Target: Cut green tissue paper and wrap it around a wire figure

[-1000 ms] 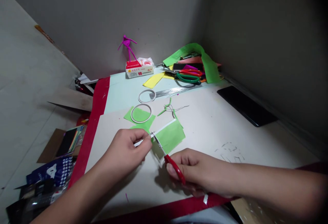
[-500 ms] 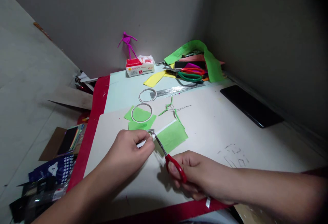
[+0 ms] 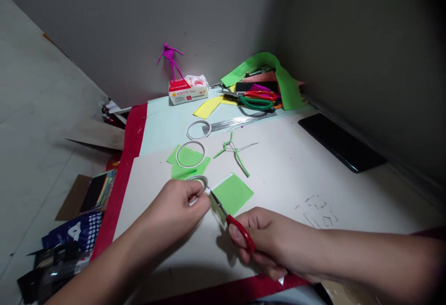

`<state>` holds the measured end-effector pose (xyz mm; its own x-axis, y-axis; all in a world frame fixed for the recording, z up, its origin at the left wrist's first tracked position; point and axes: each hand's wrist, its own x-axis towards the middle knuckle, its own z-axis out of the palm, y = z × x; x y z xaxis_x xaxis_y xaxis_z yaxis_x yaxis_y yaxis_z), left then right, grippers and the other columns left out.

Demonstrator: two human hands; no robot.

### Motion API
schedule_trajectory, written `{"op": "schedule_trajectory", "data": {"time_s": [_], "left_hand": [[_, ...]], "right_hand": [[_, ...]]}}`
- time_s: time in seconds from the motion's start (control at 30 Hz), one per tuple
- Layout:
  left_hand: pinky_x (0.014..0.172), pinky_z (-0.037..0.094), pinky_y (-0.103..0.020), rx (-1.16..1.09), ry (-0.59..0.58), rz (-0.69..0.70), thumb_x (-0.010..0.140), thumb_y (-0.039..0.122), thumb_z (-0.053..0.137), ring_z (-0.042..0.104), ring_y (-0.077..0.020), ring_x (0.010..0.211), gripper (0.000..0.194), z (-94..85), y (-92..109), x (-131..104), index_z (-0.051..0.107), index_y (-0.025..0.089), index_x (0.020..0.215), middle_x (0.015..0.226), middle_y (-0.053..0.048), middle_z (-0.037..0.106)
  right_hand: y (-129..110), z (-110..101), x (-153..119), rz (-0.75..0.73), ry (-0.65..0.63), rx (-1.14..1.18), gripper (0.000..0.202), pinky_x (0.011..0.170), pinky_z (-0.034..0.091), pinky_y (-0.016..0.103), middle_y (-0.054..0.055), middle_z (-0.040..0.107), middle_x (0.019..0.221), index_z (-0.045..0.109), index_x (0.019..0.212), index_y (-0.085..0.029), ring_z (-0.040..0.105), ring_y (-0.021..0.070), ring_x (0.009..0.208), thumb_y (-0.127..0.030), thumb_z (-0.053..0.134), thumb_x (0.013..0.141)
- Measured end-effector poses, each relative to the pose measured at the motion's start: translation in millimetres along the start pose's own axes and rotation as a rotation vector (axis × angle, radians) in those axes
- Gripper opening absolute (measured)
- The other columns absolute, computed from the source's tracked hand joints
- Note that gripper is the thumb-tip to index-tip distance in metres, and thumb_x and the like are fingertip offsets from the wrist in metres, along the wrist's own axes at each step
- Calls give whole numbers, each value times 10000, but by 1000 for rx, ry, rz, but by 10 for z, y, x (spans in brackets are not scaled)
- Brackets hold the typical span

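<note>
My left hand is closed, with thumb and fingers pinched at a thin white roll of tape, which is partly hidden behind the knuckles. A pair of red-handled scissors is in my right hand; the blades look nearly closed, and their tips reach up beside my left fingertips. Just beyond the blades lies a green paper piece with a white strip along its upper left edge. Behind it rests a wire figure partly wrapped in green.
Two more tape rings lie left, one over green scraps. Thin wires are farther back. A tissue pack with a magenta figure stands by the wall, near green-handled scissors. A black phone lies right.
The white tape strip that ran from my left hand along the green paper no longer spans between them. The paper's upper edge now sits lower, apart from the wire figure's leg.
</note>
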<state>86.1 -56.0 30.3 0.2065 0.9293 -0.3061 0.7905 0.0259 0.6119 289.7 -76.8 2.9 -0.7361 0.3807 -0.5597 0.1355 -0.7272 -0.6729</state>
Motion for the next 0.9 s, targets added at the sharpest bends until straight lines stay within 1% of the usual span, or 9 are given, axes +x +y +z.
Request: {"op": "schedule_trajectory", "data": {"time_s": [0.13,0.37,0.5,0.57,0.6,0.63,0.73,0.8,0.9], "left_hand": [[497,232,-256,-1,-29,-1,763,220,424,318,-114,563,220,-14,23,-15,344,204,560,562,48,312],[484,209,-258,31,-56,-32,756,236,429,313,-114,552,220,-31,-14,-34,329,210,562,568,53,291],[491,204,-262,118,-13,-26,769,259,430,315,-117,555,238,-47,-38,-17,339,206,556,560,52,285],[499,211,-260,141,-4,-17,786,264,424,324,-118,560,245,-51,-35,-17,341,204,564,564,50,294],[503,215,-260,154,3,-13,792,260,422,327,-118,563,247,-52,-31,-21,337,204,567,565,50,296],[506,216,-261,166,12,-8,798,256,422,328,-118,563,250,-52,-25,-27,333,203,570,566,49,297],[510,214,-265,186,58,-3,831,271,418,335,-119,562,268,-59,3,-52,345,203,582,573,47,303],[514,217,-268,182,86,1,849,295,423,349,-122,563,283,-69,30,-70,390,200,584,574,43,330],[521,238,-267,87,125,4,851,323,455,389,-132,571,285,-80,64,-98,514,187,607,582,26,425]], "right_hand": [[-45,-7,-30,96,25,-9,328,299,208,130,-74,418,473,508,646,-161,240,19,330,-422,556,840],[-35,-34,-101,144,76,-42,338,283,227,136,-81,379,356,517,645,-171,249,39,285,-417,502,877],[-2,-31,-141,175,-25,-120,396,291,234,145,-68,422,392,510,748,-183,298,54,289,-524,392,912],[-25,-34,-207,114,-28,-259,397,340,286,163,-48,463,452,486,758,-187,351,64,341,-536,376,914],[-47,-47,-250,27,23,-392,371,390,331,178,-33,492,502,477,757,-187,393,74,394,-509,386,917],[-72,-75,-295,-108,133,-571,327,456,372,196,-13,526,571,476,755,-185,435,85,468,-460,409,918],[-114,-248,-394,-532,527,-1254,213,628,431,306,75,598,778,534,817,-172,517,176,688,-330,421,906],[-76,-405,-403,-636,742,-1578,222,687,449,382,125,616,838,571,862,-155,537,252,799,-314,421,900],[56,-575,-378,-648,872,-1789,249,824,460,469,211,610,1135,604,981,-96,530,333,1010,-266,446,889]]}}
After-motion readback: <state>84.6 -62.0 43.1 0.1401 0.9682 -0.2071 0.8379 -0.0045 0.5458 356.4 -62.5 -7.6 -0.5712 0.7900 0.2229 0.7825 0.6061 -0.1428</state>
